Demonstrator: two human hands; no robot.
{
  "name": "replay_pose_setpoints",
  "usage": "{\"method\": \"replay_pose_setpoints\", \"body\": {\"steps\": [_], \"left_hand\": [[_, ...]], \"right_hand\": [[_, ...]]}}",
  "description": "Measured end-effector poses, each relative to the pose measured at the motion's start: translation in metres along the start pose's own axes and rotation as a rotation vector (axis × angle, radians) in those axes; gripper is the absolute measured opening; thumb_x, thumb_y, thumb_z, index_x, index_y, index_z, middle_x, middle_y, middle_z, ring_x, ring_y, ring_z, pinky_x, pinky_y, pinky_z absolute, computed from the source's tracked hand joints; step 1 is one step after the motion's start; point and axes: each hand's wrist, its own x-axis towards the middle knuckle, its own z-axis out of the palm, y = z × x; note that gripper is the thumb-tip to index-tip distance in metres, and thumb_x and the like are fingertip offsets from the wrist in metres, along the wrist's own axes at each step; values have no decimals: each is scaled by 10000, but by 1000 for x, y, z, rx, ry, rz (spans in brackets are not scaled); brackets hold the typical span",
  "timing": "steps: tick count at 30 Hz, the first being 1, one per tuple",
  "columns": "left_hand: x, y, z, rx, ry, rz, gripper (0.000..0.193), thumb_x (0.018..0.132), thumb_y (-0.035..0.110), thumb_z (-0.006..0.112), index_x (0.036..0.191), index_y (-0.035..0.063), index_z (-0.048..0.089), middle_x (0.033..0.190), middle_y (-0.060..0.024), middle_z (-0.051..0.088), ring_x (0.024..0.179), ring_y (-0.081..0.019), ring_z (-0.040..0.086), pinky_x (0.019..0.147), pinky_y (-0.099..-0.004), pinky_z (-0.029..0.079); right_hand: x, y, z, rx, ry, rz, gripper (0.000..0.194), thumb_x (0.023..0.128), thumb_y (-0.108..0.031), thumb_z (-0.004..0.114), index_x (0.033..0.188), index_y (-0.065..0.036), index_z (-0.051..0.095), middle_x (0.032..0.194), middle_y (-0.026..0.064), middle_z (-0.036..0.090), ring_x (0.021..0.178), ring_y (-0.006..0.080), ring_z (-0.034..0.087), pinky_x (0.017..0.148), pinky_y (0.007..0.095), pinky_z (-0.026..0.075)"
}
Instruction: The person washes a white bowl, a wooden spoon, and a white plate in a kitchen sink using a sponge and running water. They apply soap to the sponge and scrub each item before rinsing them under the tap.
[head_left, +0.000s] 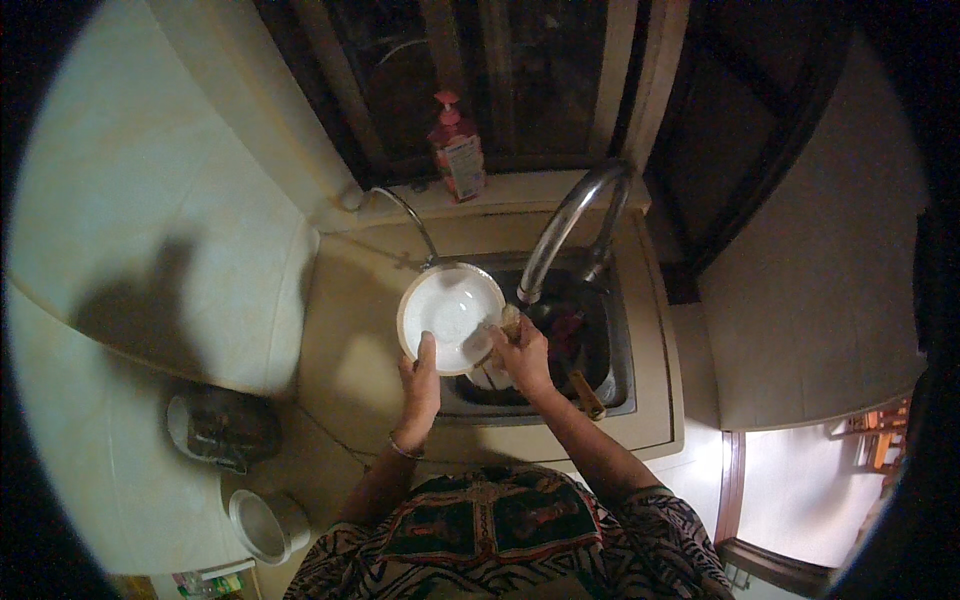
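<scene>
A white bowl with a tan rim (450, 311) is tilted up over the left part of the metal sink (622, 375). My left hand (422, 386) grips its lower left edge, the thumb lying inside the rim. At the bowl's right edge, my right hand (525, 352) holds a small yellowish thing (511, 319), perhaps a sponge, with its fingertips by the rim. Behind and to the right, a curved chrome faucet (559, 225) arches over the sink. Beneath the bowl, a pale dish shows partly in the basin. The dark basin also holds a reddish item (568, 326), too dim to name.
A wooden handle (587, 396) leans on the sink's front edge. A pink pump bottle (459, 157) stands on the window ledge. On the left are a dark appliance or rack (229, 431), unclear in shadow, and a white round container (266, 525).
</scene>
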Motion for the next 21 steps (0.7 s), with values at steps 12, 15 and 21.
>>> {"method": "replay_pose_setpoints", "body": {"steps": [12,15,21], "left_hand": [[-9,5,8,169,-113,-195,524,968,398,432,1223,-59,472,1179,-130,538,1042,-175,499,886,-297,405],[2,-14,-1,57,-132,-187,606,965,457,397,1283,-58,422,1246,-153,489,1118,-208,458,935,-317,371],[23,-20,-20,-12,30,-275,666,949,510,394,1291,-62,425,1274,-139,479,1150,-212,443,970,-326,357]], "right_hand": [[22,-48,8,-836,18,-595,320,734,-104,620,1045,-53,566,1003,176,592,836,359,601,710,435,505],[10,-54,20,-659,-145,-962,259,747,-87,605,1002,-47,591,992,171,597,883,353,592,751,431,496],[-23,-39,-5,-872,-469,-1075,345,776,-160,553,1116,-118,594,1157,114,556,1067,289,530,847,440,462]]}}
